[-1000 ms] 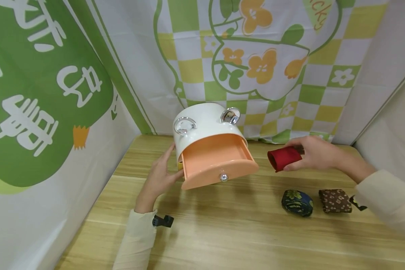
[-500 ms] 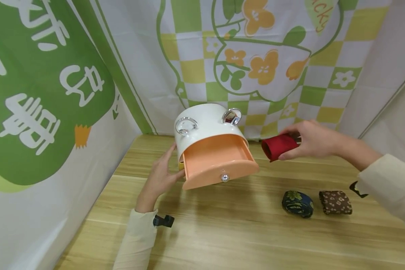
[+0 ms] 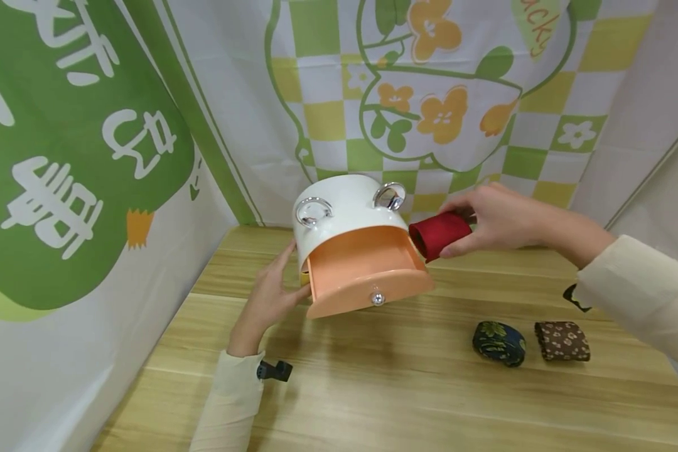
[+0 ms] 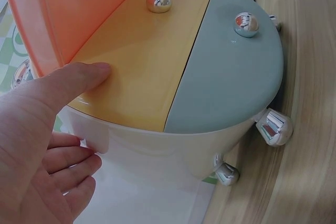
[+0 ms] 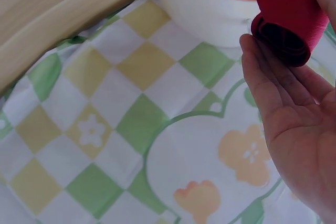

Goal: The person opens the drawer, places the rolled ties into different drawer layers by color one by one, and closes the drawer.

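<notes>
Head view — I see right hand (image 3: 500, 216) pinching red roll (image 3: 443, 233), just shifted beside pulled-out orange drawer (image 3: 344, 293), so probably within reach of its opening — left hand (image 3: 265, 301) gripping white box (image 3: 344, 202).

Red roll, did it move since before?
Yes. In the head view, the red roll moved left, closer to the orange drawer and farther from the blue patterned roll.

Wood-grained table (image 3: 361, 402) before a hanging cloth (image 3: 324, 119) of green and yellow checks; green-and-white printed sheet (image 3: 76, 188) at left
</notes>
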`<state>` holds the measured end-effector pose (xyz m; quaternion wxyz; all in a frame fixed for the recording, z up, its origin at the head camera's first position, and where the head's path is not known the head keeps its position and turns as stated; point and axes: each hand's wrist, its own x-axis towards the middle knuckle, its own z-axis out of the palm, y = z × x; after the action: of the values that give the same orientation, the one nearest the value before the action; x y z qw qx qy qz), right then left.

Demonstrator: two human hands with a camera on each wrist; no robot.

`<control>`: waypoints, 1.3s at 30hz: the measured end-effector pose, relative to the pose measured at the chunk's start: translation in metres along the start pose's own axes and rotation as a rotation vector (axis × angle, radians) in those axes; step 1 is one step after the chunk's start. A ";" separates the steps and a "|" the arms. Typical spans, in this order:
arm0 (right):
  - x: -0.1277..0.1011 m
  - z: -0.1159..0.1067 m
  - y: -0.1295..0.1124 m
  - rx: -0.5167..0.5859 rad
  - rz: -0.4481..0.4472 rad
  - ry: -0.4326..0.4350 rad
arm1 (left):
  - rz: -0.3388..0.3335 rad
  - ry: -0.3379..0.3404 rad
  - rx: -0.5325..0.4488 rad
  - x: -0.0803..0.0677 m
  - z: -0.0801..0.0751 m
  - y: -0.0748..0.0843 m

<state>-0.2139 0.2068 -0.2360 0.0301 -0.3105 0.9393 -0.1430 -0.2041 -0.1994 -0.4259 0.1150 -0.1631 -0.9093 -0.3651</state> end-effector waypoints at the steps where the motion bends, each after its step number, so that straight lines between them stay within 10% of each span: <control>1: 0.003 0.000 -0.003 -0.001 -0.001 -0.003 | 0.000 -0.001 0.001 0.000 0.000 0.000; 19: 0.054 0.026 -0.047 0.031 -0.126 -0.045 | 0.001 -0.002 -0.016 0.001 0.000 -0.002; 39: 0.070 0.068 -0.038 0.197 -0.159 -0.045 | 0.011 0.002 -0.015 0.001 0.000 -0.001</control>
<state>-0.2381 0.1190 -0.2877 0.0702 -0.3824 0.8923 -0.2294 -0.2057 -0.1999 -0.4259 0.1169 -0.1686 -0.9055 -0.3715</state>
